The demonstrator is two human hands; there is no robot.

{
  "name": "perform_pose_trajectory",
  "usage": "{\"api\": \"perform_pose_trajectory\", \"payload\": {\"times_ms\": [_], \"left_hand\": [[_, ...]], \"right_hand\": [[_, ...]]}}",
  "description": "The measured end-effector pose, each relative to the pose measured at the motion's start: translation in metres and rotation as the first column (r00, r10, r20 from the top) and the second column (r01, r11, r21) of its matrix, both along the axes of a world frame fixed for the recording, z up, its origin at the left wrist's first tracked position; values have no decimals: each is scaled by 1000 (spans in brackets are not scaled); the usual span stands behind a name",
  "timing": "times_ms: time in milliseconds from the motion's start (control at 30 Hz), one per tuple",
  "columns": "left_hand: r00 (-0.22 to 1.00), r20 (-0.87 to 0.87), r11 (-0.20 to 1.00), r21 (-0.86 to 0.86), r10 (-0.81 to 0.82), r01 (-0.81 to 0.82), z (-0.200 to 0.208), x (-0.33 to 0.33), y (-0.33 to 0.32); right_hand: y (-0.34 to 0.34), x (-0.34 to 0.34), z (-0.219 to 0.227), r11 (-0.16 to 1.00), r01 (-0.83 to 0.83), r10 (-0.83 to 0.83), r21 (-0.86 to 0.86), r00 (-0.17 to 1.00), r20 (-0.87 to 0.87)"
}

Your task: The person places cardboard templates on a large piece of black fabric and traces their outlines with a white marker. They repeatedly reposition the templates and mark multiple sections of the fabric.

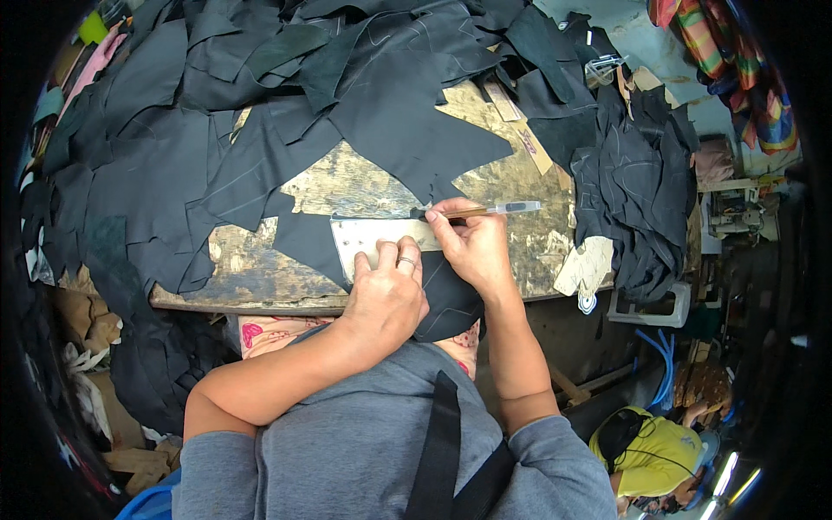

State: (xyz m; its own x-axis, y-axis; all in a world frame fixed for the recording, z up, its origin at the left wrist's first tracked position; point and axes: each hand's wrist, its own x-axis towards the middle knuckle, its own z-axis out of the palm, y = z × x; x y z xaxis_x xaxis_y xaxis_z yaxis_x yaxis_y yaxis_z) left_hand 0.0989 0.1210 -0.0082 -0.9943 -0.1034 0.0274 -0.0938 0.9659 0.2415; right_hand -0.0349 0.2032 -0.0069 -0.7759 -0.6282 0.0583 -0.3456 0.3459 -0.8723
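Observation:
A whitish, roughly four-sided template (pixel 354 234) with small holes lies on a black leather piece (pixel 303 247) near the table's front edge. Fingers spread and slightly bent, my left hand (pixel 386 290) presses on the template from above; a ring is on one finger. My right hand (pixel 475 251) pinches a pen (pixel 494 209) with a brown barrel and a clear end. Its dark tip points left, at the template's far edge. Part of the leather hangs over the table edge between my forearms.
Overlapping black leather pieces (pixel 147 156), some with pale drawn lines, cover the far and left sides of the worn wooden table (pixel 511 186). More leather is heaped at right (pixel 637 182), near a cream template (pixel 585 267). A person in yellow (pixel 659 451) is at lower right.

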Motion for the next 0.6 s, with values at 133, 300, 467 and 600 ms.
{"api": "perform_pose_trajectory", "payload": {"times_ms": [133,300,467,600], "left_hand": [[1000,-26,1000,-2,-14,14,-1,2,-3],[997,-72,1000,-22,-13,12,-1,3,-1],[1000,1,999,-40,-29,29,0,1,-2],[998,-30,999,-19,-51,50,5,-1,-7]], "right_hand": [[-2,0,-2,1000,16,-16,11,1000,10],[-16,1,-2,993,-113,113,-20,993,28],[-20,-3,-1,975,-213,215,-57,977,16],[-1,-14,-1,997,-70,70,-13,998,-6]]}}
